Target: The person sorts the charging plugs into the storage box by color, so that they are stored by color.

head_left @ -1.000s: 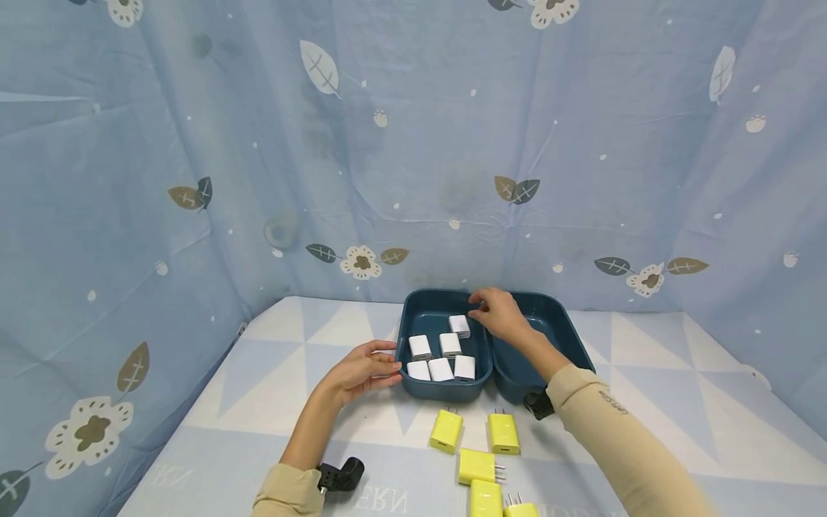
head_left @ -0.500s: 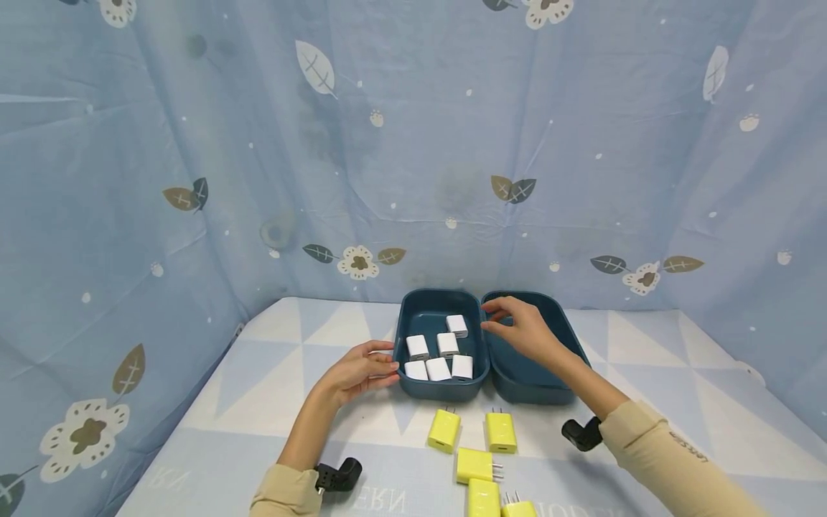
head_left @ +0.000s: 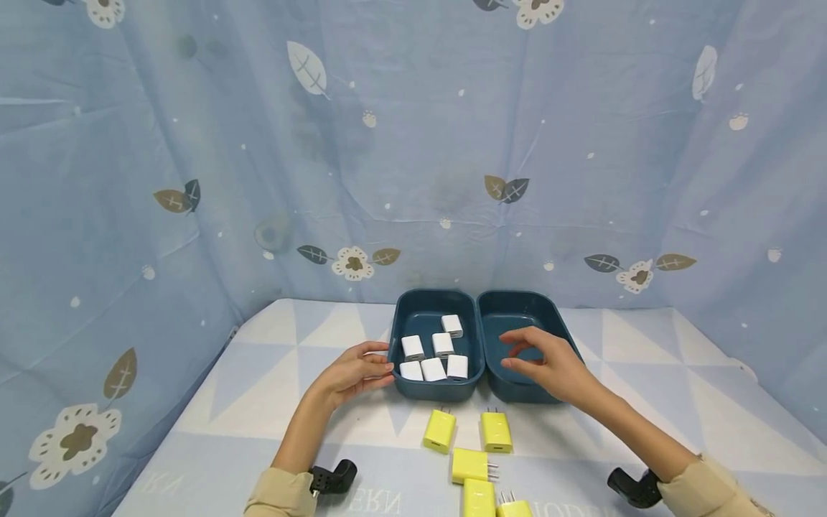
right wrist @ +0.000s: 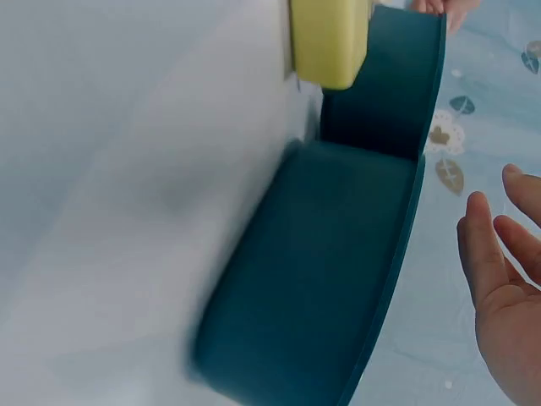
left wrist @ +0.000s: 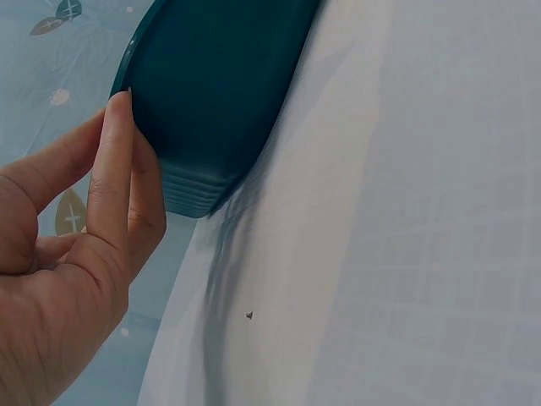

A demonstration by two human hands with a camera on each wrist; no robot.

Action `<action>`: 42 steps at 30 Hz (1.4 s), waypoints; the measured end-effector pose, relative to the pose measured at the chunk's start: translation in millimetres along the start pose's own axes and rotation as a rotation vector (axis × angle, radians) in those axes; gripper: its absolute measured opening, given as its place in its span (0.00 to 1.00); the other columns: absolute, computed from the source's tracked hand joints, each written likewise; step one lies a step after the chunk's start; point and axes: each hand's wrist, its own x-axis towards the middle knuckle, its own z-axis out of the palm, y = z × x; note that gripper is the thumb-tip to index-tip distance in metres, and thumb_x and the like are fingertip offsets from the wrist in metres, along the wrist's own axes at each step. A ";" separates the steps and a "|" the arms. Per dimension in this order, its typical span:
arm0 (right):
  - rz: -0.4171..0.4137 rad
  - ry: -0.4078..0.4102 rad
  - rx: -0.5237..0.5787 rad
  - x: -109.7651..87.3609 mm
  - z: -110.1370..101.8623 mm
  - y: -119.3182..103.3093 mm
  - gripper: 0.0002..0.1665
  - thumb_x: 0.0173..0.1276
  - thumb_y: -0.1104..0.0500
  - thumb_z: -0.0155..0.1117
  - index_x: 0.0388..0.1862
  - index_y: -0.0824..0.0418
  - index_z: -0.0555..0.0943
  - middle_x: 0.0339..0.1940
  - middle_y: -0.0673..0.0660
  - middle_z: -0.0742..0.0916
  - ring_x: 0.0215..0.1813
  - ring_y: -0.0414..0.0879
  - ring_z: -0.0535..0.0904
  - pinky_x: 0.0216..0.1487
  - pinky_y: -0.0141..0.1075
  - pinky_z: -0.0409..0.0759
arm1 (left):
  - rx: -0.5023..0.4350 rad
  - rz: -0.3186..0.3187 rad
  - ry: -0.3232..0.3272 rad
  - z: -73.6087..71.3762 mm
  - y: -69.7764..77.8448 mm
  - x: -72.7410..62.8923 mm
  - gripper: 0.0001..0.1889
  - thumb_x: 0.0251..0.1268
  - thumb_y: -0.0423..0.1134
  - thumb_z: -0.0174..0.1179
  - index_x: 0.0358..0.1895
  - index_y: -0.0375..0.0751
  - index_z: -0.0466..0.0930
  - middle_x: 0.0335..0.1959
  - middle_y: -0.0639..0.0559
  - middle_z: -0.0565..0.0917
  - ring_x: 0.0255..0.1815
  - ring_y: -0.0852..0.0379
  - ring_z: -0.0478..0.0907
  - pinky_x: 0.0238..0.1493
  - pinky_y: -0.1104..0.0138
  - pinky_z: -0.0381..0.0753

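Note:
My left hand (head_left: pixel 355 375) touches the outer left side of a dark blue open box (head_left: pixel 439 390), its fingertips at the rim. In the left wrist view the left hand's fingers (left wrist: pixel 108 186) meet that box's rim and outer wall (left wrist: pixel 220 85). Several white charger plugs (head_left: pixel 442 345) lie in this box. My right hand (head_left: pixel 549 362) hovers over a second dark blue box (head_left: pixel 517 305) beside it, thumb and fingers apart and holding nothing. The right wrist view shows the right hand's loosely bent fingers (right wrist: pixel 486 254) next to the second box's wall (right wrist: pixel 313 262).
In front of the boxes lie several yellow charger plugs (head_left: pixel 470 465), some with metal prongs showing. A white and pale blue patterned cloth (head_left: pixel 258 402) covers the table. Behind it hangs a blue printed curtain (head_left: pixel 413 143).
My right hand has moved from the white plugs' box back and to the right, over the second box. My left hand stays at the left box. The view has shifted slightly.

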 end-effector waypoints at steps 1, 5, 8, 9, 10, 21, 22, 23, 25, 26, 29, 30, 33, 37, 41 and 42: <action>-0.003 -0.002 0.004 -3.8 -0.1 -0.7 0.22 0.65 0.54 0.72 0.57 0.57 0.81 0.51 0.52 0.84 0.46 0.43 0.82 0.40 0.34 0.86 | 0.001 0.001 -0.002 -0.1 -0.1 -0.6 0.29 0.68 0.21 0.55 0.69 0.24 0.55 0.40 0.45 0.75 0.39 0.54 0.82 0.51 0.61 0.85; 0.000 -0.021 0.030 -17.5 -1.0 -2.7 0.23 0.65 0.55 0.72 0.57 0.56 0.80 0.51 0.51 0.84 0.46 0.41 0.81 0.39 0.33 0.87 | 0.001 0.001 -0.007 -0.6 -0.2 -1.9 0.29 0.68 0.21 0.54 0.70 0.23 0.55 0.40 0.44 0.75 0.40 0.54 0.82 0.53 0.60 0.84; 0.012 -0.040 0.052 -25.6 -2.0 -4.0 0.23 0.65 0.54 0.71 0.58 0.56 0.80 0.52 0.50 0.83 0.46 0.41 0.81 0.39 0.33 0.86 | 0.003 -0.001 -0.007 -1.4 -0.8 -1.4 0.30 0.68 0.21 0.55 0.70 0.23 0.54 0.41 0.44 0.75 0.40 0.54 0.82 0.52 0.61 0.85; 0.018 -0.048 0.060 -28.1 -2.2 -4.2 0.23 0.65 0.53 0.71 0.58 0.55 0.79 0.52 0.51 0.83 0.46 0.41 0.81 0.39 0.32 0.86 | 0.003 -0.002 -0.006 -1.7 -0.9 -1.2 0.30 0.68 0.21 0.55 0.70 0.24 0.54 0.41 0.44 0.75 0.40 0.54 0.82 0.52 0.61 0.85; 0.022 -0.057 0.068 -30.6 -2.4 -4.7 0.24 0.66 0.52 0.71 0.58 0.56 0.79 0.53 0.51 0.83 0.47 0.41 0.81 0.40 0.33 0.86 | 0.003 -0.004 -0.005 -1.9 -1.0 -1.0 0.30 0.68 0.21 0.55 0.70 0.24 0.54 0.41 0.44 0.75 0.40 0.54 0.82 0.52 0.61 0.85; 0.052 -0.218 0.141 -53.5 3.0 -10.3 0.30 0.64 0.48 0.71 0.61 0.60 0.77 0.58 0.59 0.81 0.50 0.49 0.80 0.43 0.32 0.86 | -0.010 -0.015 0.014 -2.8 -0.6 0.7 0.30 0.67 0.21 0.55 0.70 0.25 0.55 0.41 0.44 0.76 0.41 0.53 0.82 0.52 0.61 0.85; 0.054 -0.235 0.152 -55.1 4.5 -10.2 0.30 0.64 0.49 0.72 0.62 0.60 0.76 0.58 0.60 0.81 0.50 0.50 0.80 0.44 0.31 0.86 | -0.011 -0.015 0.012 -2.8 -0.6 0.7 0.30 0.68 0.21 0.55 0.70 0.25 0.55 0.40 0.44 0.76 0.40 0.54 0.82 0.52 0.62 0.85; 0.060 -0.252 0.164 -56.5 5.8 -10.3 0.31 0.64 0.49 0.72 0.62 0.61 0.76 0.58 0.61 0.81 0.50 0.51 0.79 0.45 0.30 0.85 | -0.011 -0.012 0.008 -3.0 -0.8 0.8 0.30 0.68 0.21 0.55 0.70 0.25 0.54 0.40 0.45 0.76 0.40 0.54 0.82 0.51 0.62 0.85; 0.072 -0.287 0.177 -58.9 8.9 -10.3 0.32 0.63 0.51 0.73 0.63 0.61 0.76 0.58 0.61 0.80 0.50 0.52 0.79 0.45 0.29 0.85 | -0.012 -0.008 0.000 -3.0 -0.6 0.7 0.30 0.68 0.21 0.54 0.70 0.25 0.54 0.40 0.45 0.76 0.39 0.55 0.82 0.51 0.62 0.85; 0.080 -0.304 0.179 -59.6 10.4 -10.4 0.33 0.63 0.51 0.74 0.63 0.62 0.75 0.58 0.61 0.80 0.50 0.52 0.79 0.45 0.29 0.85 | -0.013 -0.007 -0.002 -2.9 -0.5 0.7 0.30 0.68 0.21 0.54 0.70 0.25 0.54 0.40 0.45 0.76 0.39 0.55 0.82 0.50 0.63 0.85; 0.107 -0.350 0.171 -60.9 14.5 -10.8 0.36 0.62 0.51 0.75 0.65 0.62 0.74 0.59 0.60 0.78 0.50 0.52 0.78 0.44 0.28 0.85 | -0.013 -0.005 -0.006 -2.2 0.4 0.5 0.30 0.68 0.21 0.54 0.70 0.24 0.53 0.40 0.45 0.76 0.38 0.55 0.82 0.50 0.63 0.86; 0.117 -0.362 0.161 -60.9 15.8 -11.0 0.36 0.61 0.52 0.75 0.65 0.61 0.74 0.60 0.59 0.78 0.50 0.51 0.78 0.44 0.28 0.85 | -0.012 -0.005 -0.005 -1.9 0.7 0.5 0.30 0.68 0.21 0.54 0.70 0.24 0.53 0.40 0.45 0.76 0.38 0.55 0.82 0.50 0.63 0.86; 0.126 -0.386 0.145 -60.3 19.0 -11.4 0.36 0.61 0.53 0.75 0.66 0.61 0.73 0.61 0.58 0.77 0.51 0.51 0.77 0.43 0.27 0.84 | -0.010 -0.005 -0.006 -1.6 1.1 0.6 0.30 0.68 0.21 0.54 0.70 0.24 0.54 0.40 0.45 0.76 0.39 0.55 0.82 0.49 0.63 0.86; 0.137 -0.402 0.100 -58.4 23.4 -11.8 0.37 0.60 0.52 0.76 0.66 0.60 0.74 0.59 0.54 0.77 0.50 0.49 0.77 0.42 0.26 0.84 | -0.006 -0.005 -0.005 -1.5 0.7 1.1 0.30 0.68 0.21 0.54 0.70 0.24 0.54 0.40 0.45 0.76 0.39 0.55 0.82 0.50 0.63 0.86; 0.156 -0.412 0.078 -57.2 27.1 -12.7 0.37 0.59 0.51 0.77 0.65 0.58 0.74 0.56 0.52 0.77 0.49 0.47 0.77 0.42 0.26 0.84 | -0.007 -0.009 -0.001 -1.1 0.1 1.5 0.29 0.68 0.21 0.54 0.70 0.24 0.54 0.40 0.45 0.76 0.39 0.55 0.82 0.49 0.63 0.86; 0.158 -0.412 0.073 -57.0 28.0 -12.9 0.37 0.58 0.51 0.77 0.64 0.58 0.75 0.55 0.51 0.77 0.49 0.47 0.77 0.41 0.26 0.84 | -0.007 -0.010 0.001 -1.0 0.0 1.6 0.29 0.68 0.21 0.54 0.70 0.24 0.54 0.40 0.45 0.76 0.39 0.55 0.82 0.49 0.63 0.86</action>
